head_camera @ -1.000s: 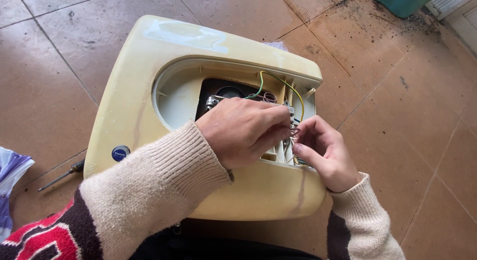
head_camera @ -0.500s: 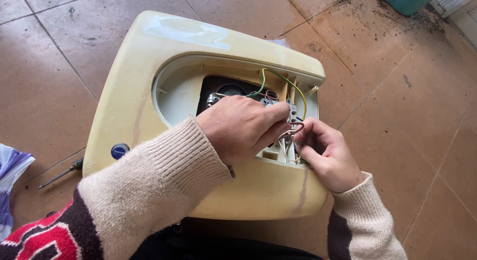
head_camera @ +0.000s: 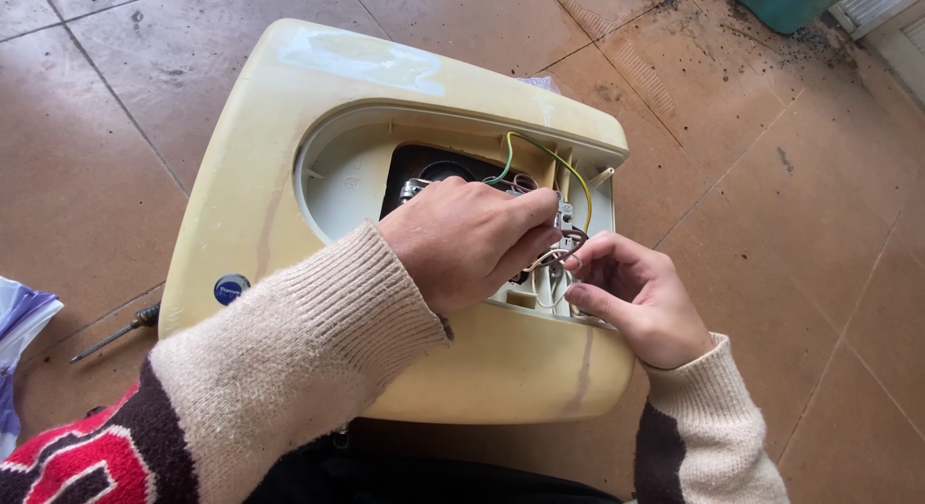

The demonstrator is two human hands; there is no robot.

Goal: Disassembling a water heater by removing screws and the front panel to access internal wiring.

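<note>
At the far left a bit of plastic bag (head_camera: 21,316) lies on the tiled floor (head_camera: 87,176). Next to it is a screwdriver (head_camera: 120,331), and no hand touches it. Then comes the big yellowed water heater shell (head_camera: 251,167), lying flat on the floor with its round opening (head_camera: 347,176) facing up. Its cover is already off, so the insides show.

The left hand (head_camera: 462,239) reaches into the opening. Its fingers are pressed together on a small metal part (head_camera: 562,215) where the wires meet. A green and yellow wire (head_camera: 540,157) loops up above that spot.

The right hand (head_camera: 636,297) is just beside it. Its fingertips pinch the thin brown and white wires (head_camera: 559,263). The wires look loose and tangled, so the wiring work seems to be in the middle, not finished.

Compared with half a second ago, both hands stay in nearly the same place. The right fingers sit a little nearer the small metal part. The heater shell and the screwdriver have not moved.
</note>
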